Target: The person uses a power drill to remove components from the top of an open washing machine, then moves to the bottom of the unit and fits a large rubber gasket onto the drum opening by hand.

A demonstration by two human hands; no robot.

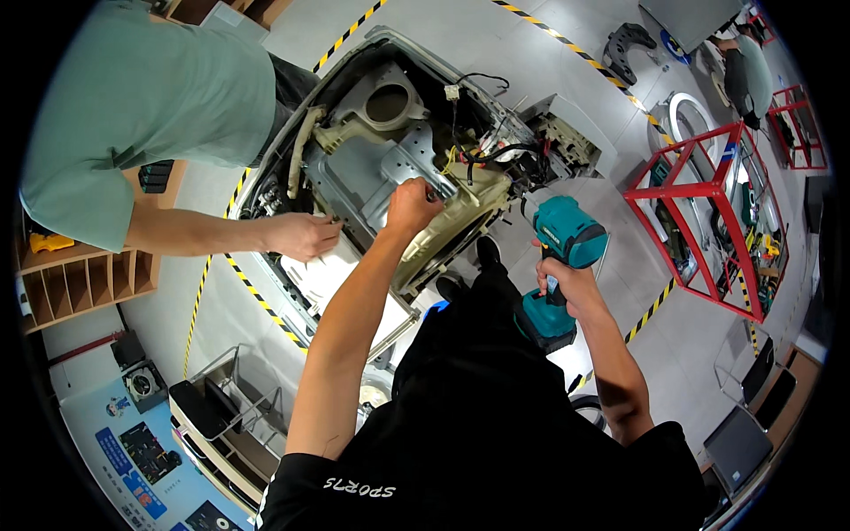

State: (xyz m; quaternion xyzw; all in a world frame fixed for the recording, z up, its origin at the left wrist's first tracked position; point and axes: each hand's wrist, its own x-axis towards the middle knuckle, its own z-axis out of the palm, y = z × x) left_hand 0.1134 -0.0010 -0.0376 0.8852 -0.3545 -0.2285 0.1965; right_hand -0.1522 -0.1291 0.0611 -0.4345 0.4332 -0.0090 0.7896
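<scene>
On the left hand's [412, 207] outer side, only a short gap is left by the co-worker's hand [307, 237]. Toward the drill [561, 233], the low path is barred by the cream rim [474, 200] and black cable [482, 160], while beyond it, room is offered above the floor [630, 270], bounded by the red rack [686, 190].

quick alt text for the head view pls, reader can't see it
The person's right hand grips a teal cordless drill while the left hand is over a partly dismantled appliance; a co-worker's hand is also over it. A red-framed rack stands to the right.
</scene>
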